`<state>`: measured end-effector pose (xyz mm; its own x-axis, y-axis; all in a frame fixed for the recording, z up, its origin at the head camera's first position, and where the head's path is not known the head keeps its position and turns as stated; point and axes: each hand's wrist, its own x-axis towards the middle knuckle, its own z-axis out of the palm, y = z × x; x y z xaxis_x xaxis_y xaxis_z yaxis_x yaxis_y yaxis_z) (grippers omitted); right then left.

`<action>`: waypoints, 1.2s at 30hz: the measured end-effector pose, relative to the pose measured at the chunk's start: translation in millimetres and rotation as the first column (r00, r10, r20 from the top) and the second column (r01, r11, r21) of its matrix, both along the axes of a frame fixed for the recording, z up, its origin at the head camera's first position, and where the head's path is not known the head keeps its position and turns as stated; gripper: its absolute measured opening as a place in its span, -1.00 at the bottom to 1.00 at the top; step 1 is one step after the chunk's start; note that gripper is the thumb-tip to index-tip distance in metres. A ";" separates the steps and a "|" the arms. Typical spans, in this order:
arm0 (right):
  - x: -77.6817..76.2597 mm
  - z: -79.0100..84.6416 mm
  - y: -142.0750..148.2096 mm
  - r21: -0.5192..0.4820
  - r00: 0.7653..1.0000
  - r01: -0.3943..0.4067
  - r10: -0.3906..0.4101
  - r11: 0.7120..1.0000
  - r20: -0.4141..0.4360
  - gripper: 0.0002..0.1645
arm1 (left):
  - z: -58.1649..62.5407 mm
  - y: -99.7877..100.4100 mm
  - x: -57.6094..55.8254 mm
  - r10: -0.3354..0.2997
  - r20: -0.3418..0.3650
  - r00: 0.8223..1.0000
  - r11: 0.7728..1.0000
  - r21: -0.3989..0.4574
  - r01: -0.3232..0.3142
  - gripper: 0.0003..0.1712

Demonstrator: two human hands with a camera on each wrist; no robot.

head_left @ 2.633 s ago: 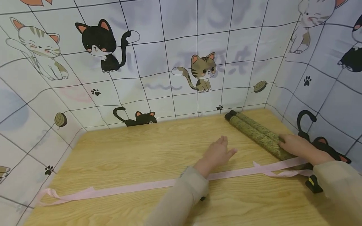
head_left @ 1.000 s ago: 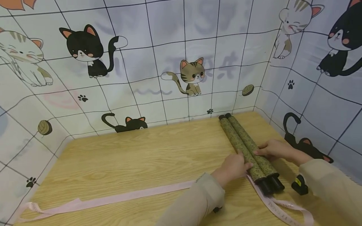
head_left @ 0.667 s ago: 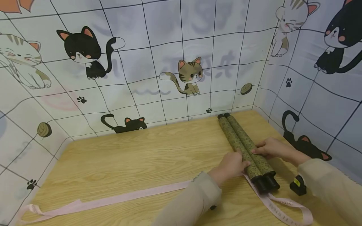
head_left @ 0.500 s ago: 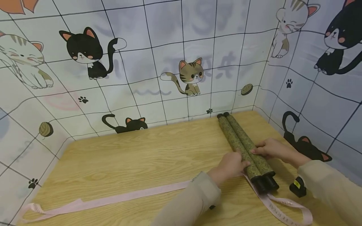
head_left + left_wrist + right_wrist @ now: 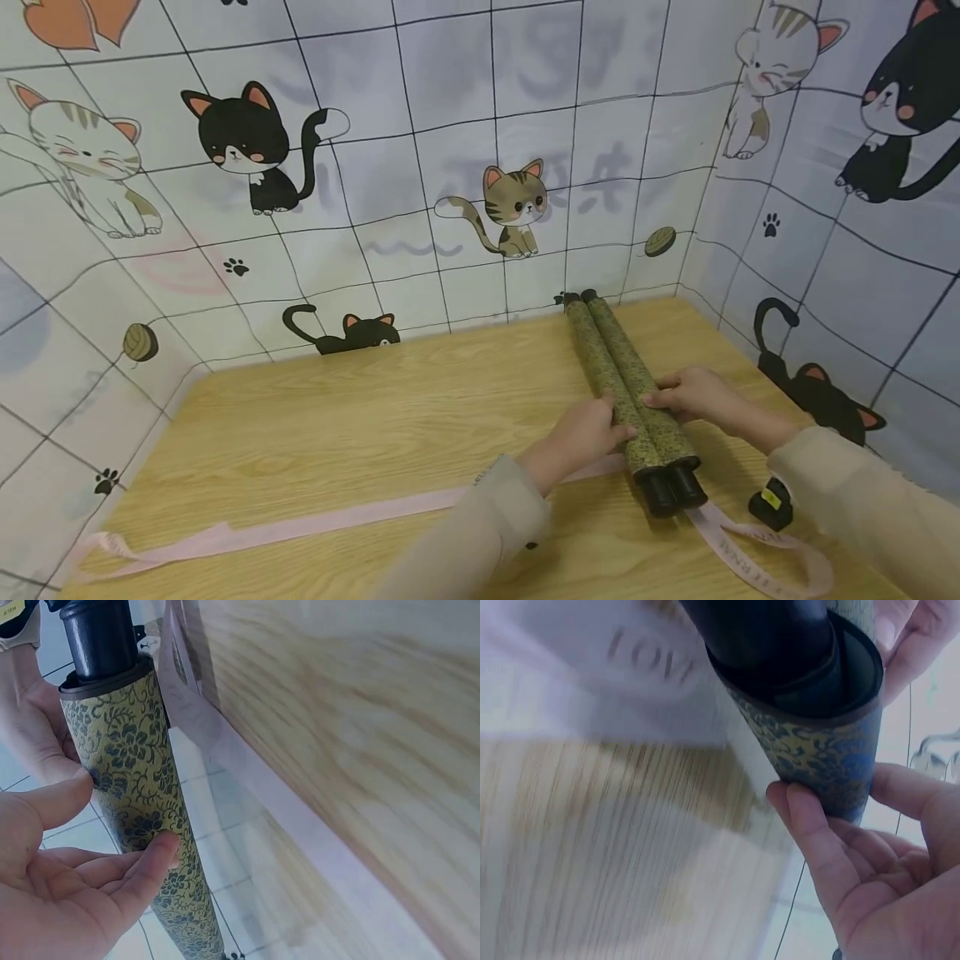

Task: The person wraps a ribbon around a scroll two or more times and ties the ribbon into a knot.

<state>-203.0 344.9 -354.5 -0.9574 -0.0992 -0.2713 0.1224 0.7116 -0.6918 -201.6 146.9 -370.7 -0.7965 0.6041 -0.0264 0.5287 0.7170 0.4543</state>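
Note:
Two patterned, olive-green scroll rolls with black end knobs lie side by side, the left roll [image 5: 602, 375] against the right roll [image 5: 632, 358]. Whether they are joined I cannot tell. My left hand [image 5: 581, 442] grips the left roll near its front end, thumb on one side, fingers on the other. On the far side my right hand [image 5: 705, 404] pinches the right roll with thumb and fingertips. The left wrist view shows the flowered cloth [image 5: 135, 750] held above the pink ribbon. Wound layers [image 5: 810, 754] show at the roll's end in the right wrist view.
A long pink ribbon [image 5: 300, 527] crosses the wooden table [image 5: 420, 400] and passes beneath the rolls. Its printed right end [image 5: 738, 562] curls in a loop at the front right. Cat-patterned cloth walls [image 5: 450, 167] border the table at the back and sides.
My right hand rested on the rolls at the far right; my left hand came over to grip them too. Both hands turned the rolls to point more toward me, then shifted them slightly left.

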 end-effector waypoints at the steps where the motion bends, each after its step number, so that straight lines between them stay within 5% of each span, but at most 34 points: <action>1: 0.2 -0.2 -4.3 0.000 1.000 0.000 0.000 1.000 -0.006 -0.09 | 0.2 -4.2 0.0 0.000 -0.007 1.000 1.000 -0.001 0.000 -0.23; 14: 11.8 1.3 -64.7 -0.019 0.999 -0.021 0.020 1.000 -0.041 -0.18 | 3.1 -63.2 12.3 0.019 0.033 0.999 1.000 0.014 -0.019 -0.23; 28: 24.5 -1.4 -131.5 -0.039 0.997 -0.031 0.028 0.999 -0.076 -0.31 | -0.6 -127.7 24.8 0.003 0.121 0.993 0.991 0.135 -0.020 -0.21; 36: 31.0 -3.9 -165.8 -0.055 0.989 -0.064 0.056 0.996 -0.141 -0.71 | -1.6 -161.8 34.1 0.022 0.081 0.996 0.994 0.104 -0.031 -0.21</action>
